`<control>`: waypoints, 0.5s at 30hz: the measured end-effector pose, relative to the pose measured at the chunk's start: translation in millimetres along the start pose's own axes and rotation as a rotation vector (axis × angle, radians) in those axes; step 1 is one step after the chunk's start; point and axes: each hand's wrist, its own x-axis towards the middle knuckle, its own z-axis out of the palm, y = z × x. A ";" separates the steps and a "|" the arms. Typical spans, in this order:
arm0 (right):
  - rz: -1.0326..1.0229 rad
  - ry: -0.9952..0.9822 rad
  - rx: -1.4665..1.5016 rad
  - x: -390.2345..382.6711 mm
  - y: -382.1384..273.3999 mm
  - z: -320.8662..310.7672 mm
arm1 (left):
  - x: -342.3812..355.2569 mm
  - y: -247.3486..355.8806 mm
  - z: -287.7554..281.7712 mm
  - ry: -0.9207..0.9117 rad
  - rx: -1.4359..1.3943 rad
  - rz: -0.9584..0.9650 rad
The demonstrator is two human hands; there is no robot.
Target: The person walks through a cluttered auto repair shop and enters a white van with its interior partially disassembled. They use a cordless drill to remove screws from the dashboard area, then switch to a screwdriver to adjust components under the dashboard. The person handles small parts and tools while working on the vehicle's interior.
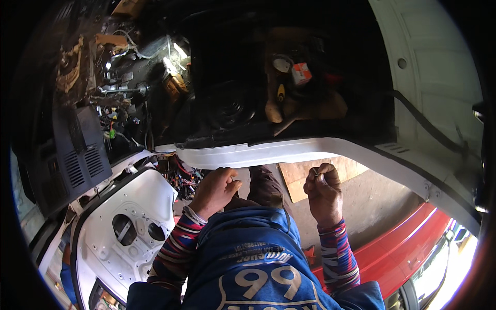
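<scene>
My left hand [216,192] is curled into a loose fist just below the white door sill [248,156] of a stripped car body. Its palm is hidden, so I cannot see whether anything is inside. To the right, my right hand [325,196] is raised with thumb and fingers pinched together. A tiny piece may be between the fingertips, too small to name. Both hands are in front of my body, apart from each other and from the sill.
On the dark car floor lie an orange-and-white box [301,74], a yellow-handled tool [281,93] and a lit lamp [173,70]. Loose wiring [116,111] hangs at the left, above a white door panel [134,222]. A wooden board [294,181] and a red car panel [392,248] are at right.
</scene>
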 end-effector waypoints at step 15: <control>0.094 -0.019 -0.230 17.1 32.7 33.5 | -24.0 -80.5 -8.8 0.104 0.002 -0.119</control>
